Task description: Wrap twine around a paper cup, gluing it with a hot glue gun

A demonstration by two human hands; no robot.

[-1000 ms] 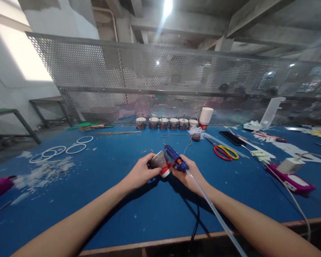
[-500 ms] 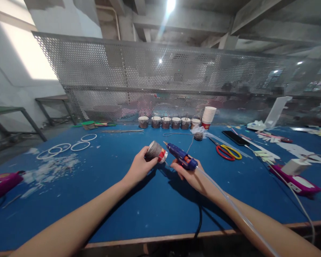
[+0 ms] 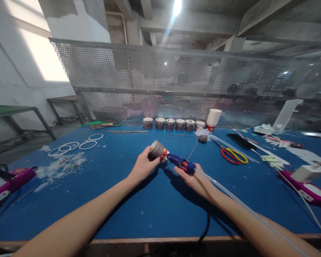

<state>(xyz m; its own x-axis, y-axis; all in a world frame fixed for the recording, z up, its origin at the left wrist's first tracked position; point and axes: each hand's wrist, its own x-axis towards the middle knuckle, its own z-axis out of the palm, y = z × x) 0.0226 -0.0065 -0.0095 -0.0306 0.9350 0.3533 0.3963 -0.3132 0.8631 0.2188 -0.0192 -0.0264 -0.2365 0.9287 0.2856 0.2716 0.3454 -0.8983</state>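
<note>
Tilted on its side, a paper cup [image 3: 157, 150] wound with grey-brown yarn is held in my left hand [image 3: 143, 165]; its red and white end shows bare toward the right. My right hand [image 3: 194, 178] is closed round a blue hot glue gun [image 3: 180, 162] with a long clear glue stick [image 3: 230, 198] sticking out of its back. The gun's nozzle is at the cup's red part, touching or very near it. A strand of yarn runs from the cup area back to a small yarn ball [image 3: 202, 138].
Several wrapped cups [image 3: 170, 124] line the back edge beside a stack of paper cups [image 3: 214, 119]. Scissors [image 3: 231, 156], a phone [image 3: 240, 141] and a purple power strip [image 3: 305, 187] lie right. White rings [image 3: 88, 145] and glue scraps [image 3: 65, 165] lie left.
The glue gun's nozzle has come down from above the cup onto or close to its red part. The view has turned slightly left. Both hands keep their holds.
</note>
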